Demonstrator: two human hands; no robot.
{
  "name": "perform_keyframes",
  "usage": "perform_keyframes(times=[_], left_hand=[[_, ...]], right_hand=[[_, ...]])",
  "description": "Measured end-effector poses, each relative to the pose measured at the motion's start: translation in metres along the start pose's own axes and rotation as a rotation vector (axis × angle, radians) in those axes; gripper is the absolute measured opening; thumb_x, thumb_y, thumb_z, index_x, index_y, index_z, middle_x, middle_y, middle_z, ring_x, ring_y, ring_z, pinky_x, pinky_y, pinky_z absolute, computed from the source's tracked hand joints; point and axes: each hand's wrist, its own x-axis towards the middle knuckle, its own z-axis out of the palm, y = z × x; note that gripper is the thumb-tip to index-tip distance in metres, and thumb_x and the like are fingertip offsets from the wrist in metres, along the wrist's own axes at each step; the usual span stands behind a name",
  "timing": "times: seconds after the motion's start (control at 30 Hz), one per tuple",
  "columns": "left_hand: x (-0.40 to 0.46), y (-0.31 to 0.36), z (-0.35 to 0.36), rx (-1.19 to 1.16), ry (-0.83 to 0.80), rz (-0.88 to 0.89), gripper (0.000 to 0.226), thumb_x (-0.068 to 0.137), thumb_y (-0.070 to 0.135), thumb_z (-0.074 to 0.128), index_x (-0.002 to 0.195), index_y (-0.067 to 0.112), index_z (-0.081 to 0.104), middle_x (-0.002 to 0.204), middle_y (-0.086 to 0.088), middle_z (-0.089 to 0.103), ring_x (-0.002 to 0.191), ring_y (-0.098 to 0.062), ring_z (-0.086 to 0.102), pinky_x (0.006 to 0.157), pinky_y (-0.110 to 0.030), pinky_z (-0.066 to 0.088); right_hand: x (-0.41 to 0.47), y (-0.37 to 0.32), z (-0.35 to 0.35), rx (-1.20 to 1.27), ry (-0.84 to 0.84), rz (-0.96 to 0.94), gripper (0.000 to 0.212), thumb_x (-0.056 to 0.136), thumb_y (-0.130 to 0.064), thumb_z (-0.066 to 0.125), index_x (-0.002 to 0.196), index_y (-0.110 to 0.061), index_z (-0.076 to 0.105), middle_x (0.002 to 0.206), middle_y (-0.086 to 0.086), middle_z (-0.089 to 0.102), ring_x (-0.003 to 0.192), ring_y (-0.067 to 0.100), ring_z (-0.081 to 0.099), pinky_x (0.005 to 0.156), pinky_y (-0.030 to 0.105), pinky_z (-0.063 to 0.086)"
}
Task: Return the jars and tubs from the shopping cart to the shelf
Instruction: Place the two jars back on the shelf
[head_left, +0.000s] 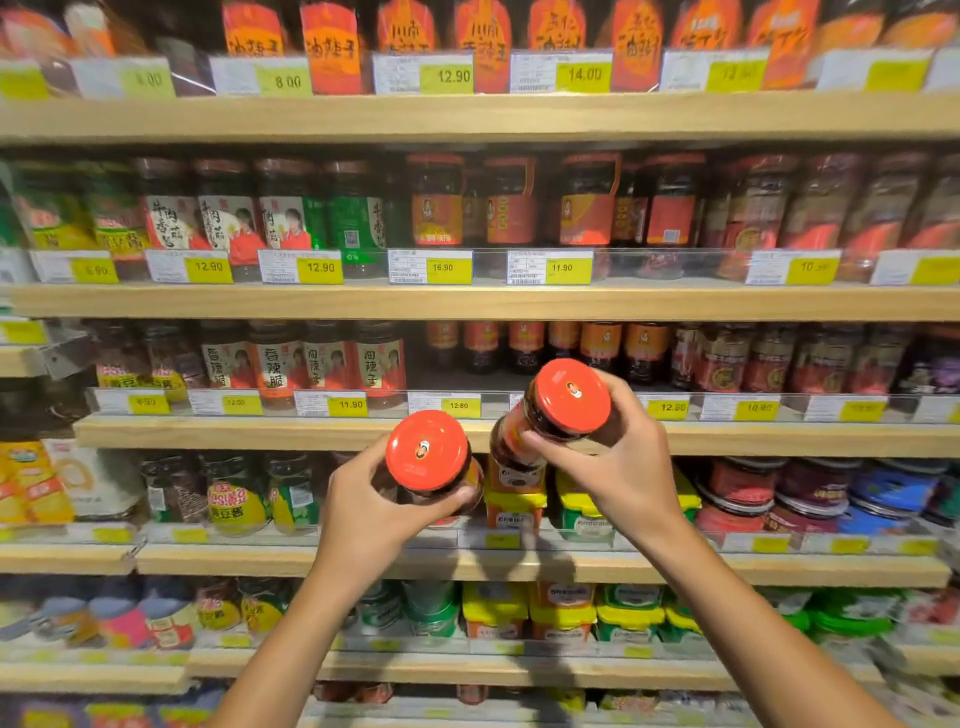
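I hold two dark sauce jars with red lids in front of the shelving. My left hand grips one jar from the side, its lid facing me. My right hand grips the second jar, tilted with its lid toward me, slightly higher and further right. Both jars hover before the wooden shelf that carries similar red-labelled jars. A gap in that row lies just behind and above the left jar. The shopping cart is out of view.
Wooden shelves full of sauce jars fill the view, with yellow price tags along clear front rails. Yellow and green tubs stand on the shelf below my hands. More tubs and jars sit on the lower shelves.
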Motion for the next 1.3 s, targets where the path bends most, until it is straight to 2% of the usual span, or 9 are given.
perform_keyframes(times=[0.13, 0.23, 0.43, 0.63, 0.8, 0.93, 1.1, 1.2, 1.3], left_hand=[[0.008, 0.001, 0.0, 0.003, 0.003, 0.018, 0.066, 0.046, 0.053, 0.094, 0.105, 0.034, 0.07, 0.093, 0.025, 0.073, 0.092, 0.003, 0.068, 0.079, -0.013, 0.051], [0.011, 0.003, -0.001, 0.0, 0.01, 0.027, 0.071, 0.042, 0.062, 0.088, 0.106, 0.039, 0.068, 0.097, 0.029, 0.071, 0.096, 0.006, 0.066, 0.079, -0.008, 0.05], [0.014, -0.001, -0.004, 0.006, 0.02, 0.048, 0.074, 0.045, 0.05, 0.093, 0.113, 0.031, 0.069, 0.1, 0.025, 0.072, 0.1, 0.004, 0.066, 0.082, -0.01, 0.051], [0.015, -0.006, -0.006, 0.0, 0.012, 0.061, 0.079, 0.044, 0.058, 0.092, 0.114, 0.028, 0.07, 0.101, 0.024, 0.072, 0.1, 0.0, 0.066, 0.078, -0.008, 0.05], [0.016, -0.008, -0.007, 0.007, 0.015, 0.073, 0.072, 0.046, 0.04, 0.095, 0.113, 0.027, 0.07, 0.099, 0.021, 0.074, 0.099, -0.002, 0.068, 0.08, -0.01, 0.051], [0.018, -0.008, -0.006, -0.006, 0.02, 0.078, 0.069, 0.047, 0.035, 0.096, 0.111, 0.027, 0.072, 0.097, 0.019, 0.075, 0.096, -0.001, 0.068, 0.078, -0.01, 0.05], [0.017, -0.011, -0.007, -0.006, 0.01, 0.086, 0.07, 0.048, 0.038, 0.096, 0.112, 0.025, 0.071, 0.098, 0.017, 0.075, 0.098, -0.003, 0.068, 0.08, -0.013, 0.052], [0.016, -0.013, -0.006, -0.003, 0.01, 0.081, 0.072, 0.048, 0.039, 0.095, 0.114, 0.024, 0.071, 0.099, 0.019, 0.074, 0.099, -0.002, 0.068, 0.079, -0.01, 0.05], [0.015, -0.015, -0.005, -0.004, 0.014, 0.072, 0.07, 0.049, 0.038, 0.096, 0.113, 0.024, 0.071, 0.099, 0.018, 0.074, 0.098, -0.003, 0.068, 0.078, -0.01, 0.05]], right_hand=[[0.021, 0.0, 0.005, 0.023, 0.062, -0.055, 0.078, 0.062, -0.042, 0.09, 0.129, -0.02, 0.056, 0.119, -0.013, 0.064, 0.111, 0.001, 0.062, 0.091, 0.019, 0.052], [0.032, 0.003, 0.009, 0.023, 0.11, -0.097, 0.079, 0.061, -0.044, 0.09, 0.128, -0.02, 0.055, 0.118, -0.017, 0.062, 0.109, -0.003, 0.06, 0.087, 0.013, 0.049], [0.044, 0.02, 0.02, 0.003, 0.181, -0.156, 0.077, 0.063, -0.033, 0.094, 0.126, -0.023, 0.05, 0.117, -0.019, 0.061, 0.104, -0.005, 0.061, 0.085, 0.011, 0.047], [0.057, 0.044, 0.027, -0.078, 0.128, -0.208, 0.079, 0.066, -0.023, 0.094, 0.131, -0.015, 0.049, 0.126, -0.005, 0.063, 0.113, 0.002, 0.061, 0.091, 0.015, 0.049], [0.071, 0.054, 0.033, -0.172, 0.106, -0.185, 0.078, 0.068, -0.033, 0.093, 0.132, -0.019, 0.05, 0.119, -0.008, 0.065, 0.106, 0.006, 0.062, 0.088, 0.013, 0.049], [0.077, 0.066, 0.038, -0.251, 0.028, -0.167, 0.076, 0.07, -0.038, 0.091, 0.132, -0.019, 0.053, 0.121, -0.004, 0.067, 0.109, 0.01, 0.063, 0.091, 0.022, 0.052], [0.091, 0.068, 0.043, -0.324, -0.009, -0.052, 0.059, 0.072, -0.045, 0.087, 0.114, -0.013, 0.061, 0.108, 0.0, 0.071, 0.098, 0.014, 0.066, 0.083, 0.027, 0.055], [0.108, 0.065, 0.049, -0.464, -0.02, 0.044, 0.049, 0.072, -0.058, 0.079, 0.088, -0.013, 0.067, 0.081, -0.003, 0.071, 0.077, 0.013, 0.066, 0.068, 0.034, 0.056], [0.121, 0.058, 0.051, -0.594, -0.091, 0.163, 0.047, 0.081, -0.045, 0.074, 0.054, -0.015, 0.051, 0.053, -0.003, 0.052, 0.058, 0.023, 0.056, 0.049, 0.032, 0.037]])
